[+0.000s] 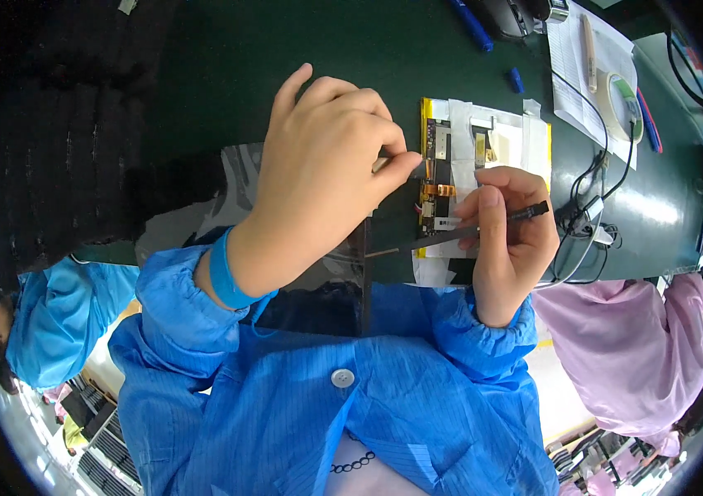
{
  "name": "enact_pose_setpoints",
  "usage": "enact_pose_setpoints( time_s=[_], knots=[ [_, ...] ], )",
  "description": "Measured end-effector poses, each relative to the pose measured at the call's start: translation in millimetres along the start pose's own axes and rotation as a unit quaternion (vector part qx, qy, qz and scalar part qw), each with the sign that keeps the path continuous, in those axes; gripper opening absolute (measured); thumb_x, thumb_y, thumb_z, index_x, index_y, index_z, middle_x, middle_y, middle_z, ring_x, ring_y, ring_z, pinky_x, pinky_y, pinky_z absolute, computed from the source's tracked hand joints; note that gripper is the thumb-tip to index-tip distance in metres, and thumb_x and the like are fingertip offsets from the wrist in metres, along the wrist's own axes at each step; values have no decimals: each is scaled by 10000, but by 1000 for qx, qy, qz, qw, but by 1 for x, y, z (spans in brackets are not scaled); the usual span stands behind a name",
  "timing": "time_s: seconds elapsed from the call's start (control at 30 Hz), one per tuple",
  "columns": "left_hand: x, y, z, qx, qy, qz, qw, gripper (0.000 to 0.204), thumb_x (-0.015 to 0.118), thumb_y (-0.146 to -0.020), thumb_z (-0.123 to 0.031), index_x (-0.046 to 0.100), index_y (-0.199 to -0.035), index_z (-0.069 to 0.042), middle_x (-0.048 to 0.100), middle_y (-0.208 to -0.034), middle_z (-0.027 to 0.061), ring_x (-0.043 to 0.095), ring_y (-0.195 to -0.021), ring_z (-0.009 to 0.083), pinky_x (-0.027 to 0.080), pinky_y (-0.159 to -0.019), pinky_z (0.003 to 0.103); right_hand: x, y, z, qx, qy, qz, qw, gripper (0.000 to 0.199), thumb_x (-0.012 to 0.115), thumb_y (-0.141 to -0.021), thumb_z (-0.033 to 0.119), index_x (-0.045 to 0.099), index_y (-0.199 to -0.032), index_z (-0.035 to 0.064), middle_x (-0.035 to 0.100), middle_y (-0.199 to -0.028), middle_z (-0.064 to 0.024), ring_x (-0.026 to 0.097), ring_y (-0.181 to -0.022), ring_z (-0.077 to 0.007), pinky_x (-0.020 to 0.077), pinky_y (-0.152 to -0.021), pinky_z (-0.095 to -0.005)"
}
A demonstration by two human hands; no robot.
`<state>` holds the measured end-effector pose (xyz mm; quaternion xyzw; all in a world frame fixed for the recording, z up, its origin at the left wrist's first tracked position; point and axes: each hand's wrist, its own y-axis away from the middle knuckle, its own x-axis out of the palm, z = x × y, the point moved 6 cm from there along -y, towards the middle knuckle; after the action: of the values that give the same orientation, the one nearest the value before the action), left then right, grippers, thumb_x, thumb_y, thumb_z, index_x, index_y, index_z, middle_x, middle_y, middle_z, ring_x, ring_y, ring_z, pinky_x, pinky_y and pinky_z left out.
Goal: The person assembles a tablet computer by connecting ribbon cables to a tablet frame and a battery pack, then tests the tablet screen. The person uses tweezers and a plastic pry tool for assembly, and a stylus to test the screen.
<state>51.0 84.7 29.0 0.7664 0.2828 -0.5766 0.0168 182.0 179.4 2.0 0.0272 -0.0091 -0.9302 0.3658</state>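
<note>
The opened tablet-like device (483,165) lies face down on the dark green table (285,66), just beyond the person's two hands. Its back cover is already off: a narrow circuit board (436,178) with an orange flex strip runs down its left edge, and the pale battery area beside it is crossed with white tape.

The right hand (512,244) is closed around a slim black tool (467,234), perhaps tweezers or a spudger, held like a pen, with its flat end reaching left below the board. The left hand (326,165) hovers over the board's left edge with thumb and forefinger pinched together; something small and pale shows at the fingertips, but I cannot tell what it is. A dark glossy panel (318,256) sits under the left wrist, near the table's edge.

To my eye the work is mid-way: the device is open and taped, the fine work at the board is in hand, and closing it up is not yet done.

Further right lie a roll of pale tape (622,103), white papers (583,66) and black cables (595,198). Another person in a pink coat (632,355) stands at the right.
</note>
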Motion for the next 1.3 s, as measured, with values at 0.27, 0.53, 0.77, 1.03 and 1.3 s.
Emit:
enact_pose_setpoints(
  time_s=[0.27,0.53,0.77,1.03,1.3],
  knots=[
    [4,1,3,-47,23,87,995,157,708,-722,-185,652,-699,-41,603,-752,56,588,-718,244,474,-698,358,1,8,5,-79,80,22,993,92,619,-829,32,586,-912,10,616,-753,-63,579,-631,-98,445,-535,-208],
    [9,3,10,-123,105,111,981,153,675,-770,-157,647,-734,-11,603,-746,65,596,-590,201,449,-528,294,46,60,11,-262,202,312,891,699,743,-594,252,521,-1231,72,492,-1230,-165,562,-781,-234,471,-689,-314],
    [15,-7,9,-117,105,116,981,186,680,-785,-187,658,-752,-5,615,-733,69,608,-600,187,464,-541,282,53,58,10,-303,175,254,902,733,728,-583,257,511,-1260,79,485,-1253,-166,539,-759,-222,462,-682,-307],
    [14,-25,11,-115,181,169,962,243,666,-813,-260,663,-741,-28,631,-724,73,608,-606,191,474,-614,305,57,57,9,-314,198,220,902,671,755,-567,226,553,-1187,67,517,-1192,-153,548,-859,-250,484,-727,-328],
    [-8,-11,-15,32,46,55,997,224,692,-764,-242,590,-641,-85,614,-743,32,587,-917,228,315,-994,474,32,52,19,-312,176,218,908,374,681,-792,263,624,-1074,24,597,-1068,-152,590,-781,-244,493,-665,-310]
  ],
)
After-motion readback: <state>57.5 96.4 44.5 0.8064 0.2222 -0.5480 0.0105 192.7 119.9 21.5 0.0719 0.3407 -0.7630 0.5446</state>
